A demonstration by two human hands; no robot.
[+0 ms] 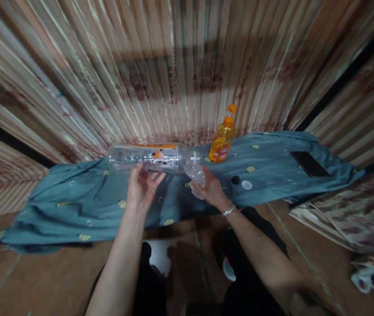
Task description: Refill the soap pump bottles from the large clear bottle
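A large clear plastic bottle (131, 158) with an orange-edged label lies sideways across the middle of the view. At its underside is my left hand (142, 188), with the thumb side against the bottle and the other fingers partly spread below it. My right hand (212, 189) is closed around a small, crinkled clear plastic piece (196, 173), which meets the large bottle's neck end. Whether that piece is a smaller bottle or a bag, I cannot tell. Something pale shows under my right fingertips.
An orange pump bottle (221, 142) stands behind my right hand. A small black cap (235, 180) and a white cap (246, 184) lie to its right, on a narrow, blue-green cloth-covered table (104, 206). A dark phone-like slab (309, 164) rests farther right. Striped curtains (174, 66) hang behind.
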